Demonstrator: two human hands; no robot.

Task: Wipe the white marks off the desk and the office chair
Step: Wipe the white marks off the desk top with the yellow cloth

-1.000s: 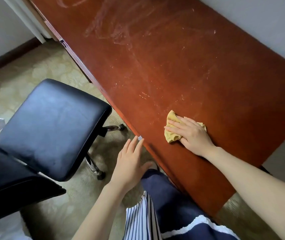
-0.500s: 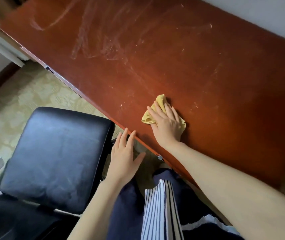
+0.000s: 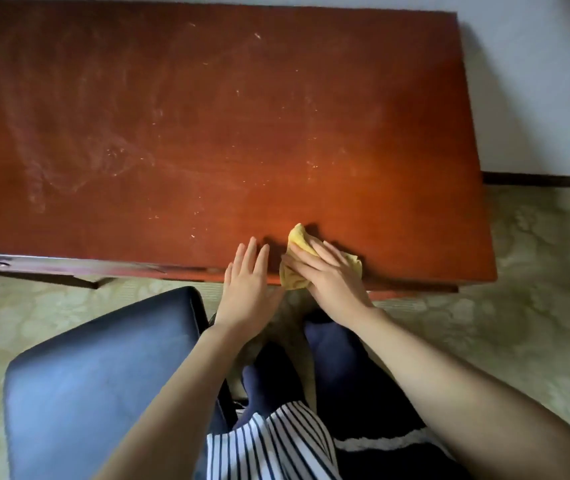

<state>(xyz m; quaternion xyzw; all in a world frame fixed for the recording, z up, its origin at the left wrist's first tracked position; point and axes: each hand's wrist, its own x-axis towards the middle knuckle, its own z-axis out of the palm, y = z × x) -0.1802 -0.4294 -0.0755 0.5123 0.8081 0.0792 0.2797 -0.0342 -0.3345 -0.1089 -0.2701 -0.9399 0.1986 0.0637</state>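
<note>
Desk-wiping step in hand. My right hand (image 3: 328,277) presses the yellow cloth (image 3: 298,237) onto the tabletop (image 3: 346,133) near its front edge, fingers laid flat. Left hand (image 3: 247,292) sits just beside it, fingers straight and together. White marks (image 3: 110,161) lie well to the left, so the next stroke must sweep there.

The desk (image 3: 294,126) has a reddish-brown wood top, smooth, with a lacquered semi-gloss finish that reflects light most strongly towards the right end. The white marks (image 3: 65,174) are powdery, matt smears and specks that dull the lacquer, densest at the left. The cloth (image 3: 298,238) is yellow soft fabric, matt and crumpled. The office chair (image 3: 96,382) seat is covered in dark leather-like material, smooth with a low sheen. The floor (image 3: 540,278) is pale, patterned and matt; its material cannot be determined.
</note>
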